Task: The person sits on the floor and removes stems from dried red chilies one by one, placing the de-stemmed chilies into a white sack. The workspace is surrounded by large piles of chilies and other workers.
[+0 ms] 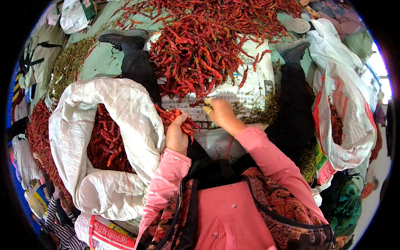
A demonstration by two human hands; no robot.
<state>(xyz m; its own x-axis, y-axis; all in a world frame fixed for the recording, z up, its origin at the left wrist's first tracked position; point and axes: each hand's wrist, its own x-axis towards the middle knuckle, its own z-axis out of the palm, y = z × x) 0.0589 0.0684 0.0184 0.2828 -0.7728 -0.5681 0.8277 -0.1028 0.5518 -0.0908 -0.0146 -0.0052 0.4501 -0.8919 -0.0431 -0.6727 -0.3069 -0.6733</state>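
My left hand is closed around a bunch of dried red chili peppers, just right of the rim of a white woven sack. More red chilies lie inside that sack. My right hand is at the near edge of a large chili heap, with pale covers on some fingertips. Whether a chili is between those fingers cannot be told. Under the heap lies a flattened white printed sack, with stems and scraps on its right part.
My outstretched legs flank the heap. An open white and red plastic sack with chilies stands at right. Piles of stems and chilies lie at left. Other people sit at the lower left and upper right edges.
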